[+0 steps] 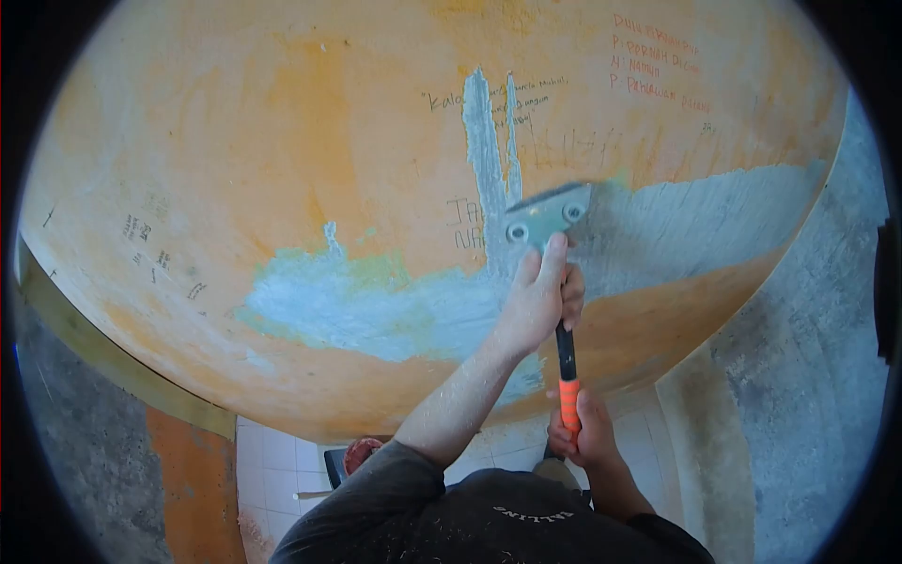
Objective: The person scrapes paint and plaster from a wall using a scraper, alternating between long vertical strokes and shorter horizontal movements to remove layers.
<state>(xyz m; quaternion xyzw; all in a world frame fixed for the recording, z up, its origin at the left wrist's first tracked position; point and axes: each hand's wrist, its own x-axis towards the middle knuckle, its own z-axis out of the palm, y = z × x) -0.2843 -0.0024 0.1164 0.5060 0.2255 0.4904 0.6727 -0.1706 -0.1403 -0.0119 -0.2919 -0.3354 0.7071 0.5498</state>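
A long-handled wall scraper has its wide metal head, fixed with two bolts, against an orange-painted wall. My left hand is closed around the upper part of its black handle, just below the head, with the thumb pointing up at it. Lower down, my right hand grips the orange section of the handle. Around the blade, a bare grey-blue patch spreads left and right across the wall. Two narrow bare strips run upward from it. Pale dust speckles my left forearm.
Handwriting in black and red marks the upper wall. White floor tiles lie below, with a reddish round container near my left arm. Bare grey surfaces stand at both sides, and an orange-brown strip at lower left.
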